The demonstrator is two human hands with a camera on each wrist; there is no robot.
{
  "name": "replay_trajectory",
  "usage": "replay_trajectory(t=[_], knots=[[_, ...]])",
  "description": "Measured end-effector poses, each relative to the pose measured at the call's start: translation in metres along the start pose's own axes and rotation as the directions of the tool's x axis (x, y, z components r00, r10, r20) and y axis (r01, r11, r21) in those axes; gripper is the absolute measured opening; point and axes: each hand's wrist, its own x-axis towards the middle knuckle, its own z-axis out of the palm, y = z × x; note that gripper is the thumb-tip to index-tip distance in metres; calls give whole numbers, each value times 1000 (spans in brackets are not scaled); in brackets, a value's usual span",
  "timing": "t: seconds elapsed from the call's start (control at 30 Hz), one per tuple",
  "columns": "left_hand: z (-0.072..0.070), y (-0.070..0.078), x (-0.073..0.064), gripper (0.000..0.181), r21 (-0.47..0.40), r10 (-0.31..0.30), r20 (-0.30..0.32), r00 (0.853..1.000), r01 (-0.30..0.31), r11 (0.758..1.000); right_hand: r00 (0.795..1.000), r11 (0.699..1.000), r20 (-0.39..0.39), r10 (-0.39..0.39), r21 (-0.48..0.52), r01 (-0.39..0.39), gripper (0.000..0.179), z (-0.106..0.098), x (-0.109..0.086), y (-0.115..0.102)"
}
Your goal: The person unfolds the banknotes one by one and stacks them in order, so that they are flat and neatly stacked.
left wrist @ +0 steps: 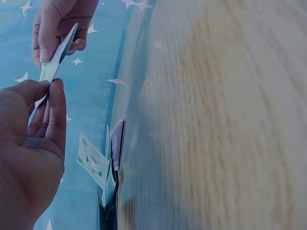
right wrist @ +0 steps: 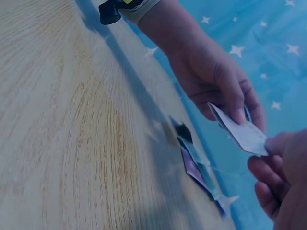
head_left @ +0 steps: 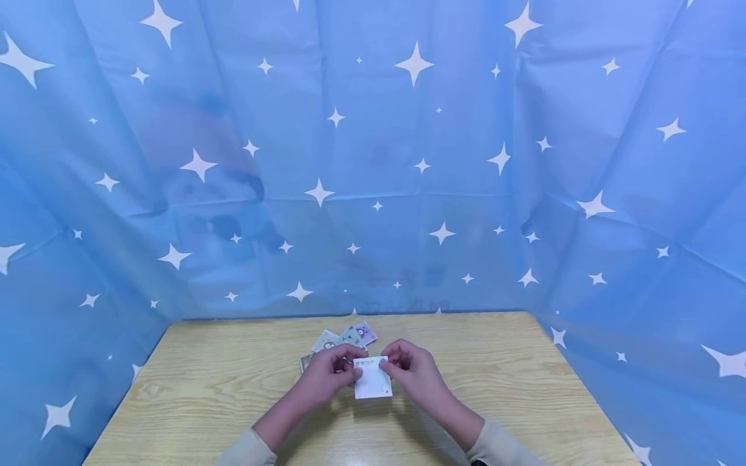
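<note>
A small white square memo pad (head_left: pixel 373 383) with printing along its top edge is held up above the table in both hands. My left hand (head_left: pixel 327 375) pinches its upper left side between thumb and fingers. At the upper right corner, my right hand (head_left: pixel 421 377) pinches it the same way. From the side, the pad (left wrist: pixel 53 67) looks thin and tilted in the left wrist view. Behind the hands lies a loose cluster: a purple pad (head_left: pixel 366 332), a green pad (head_left: pixel 351 336) and a pale pad (head_left: pixel 325 340). A dark piece (head_left: pixel 305 362) there is partly hidden by my left hand.
The wooden table (head_left: pixel 513 388) runs back to a blue star-patterned curtain (head_left: pixel 373 259), which also hangs on both sides. A dark device (right wrist: pixel 110 12) is strapped at the left wrist, seen in the right wrist view.
</note>
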Motion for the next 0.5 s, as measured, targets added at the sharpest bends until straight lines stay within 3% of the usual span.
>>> replay_trajectory(t=[0.23, 0.5], knots=[[2, -1, -2, 33, -26, 3, 19, 1000, -2, 1000, 1000, 999, -4, -9, -34, 9, 9, 1, 1, 2], [2, -2, -3, 37, -49, 16, 36, 999, -14, 999, 1000, 1000, -10, -4, 10, 4, 8, -1, 0, 0]])
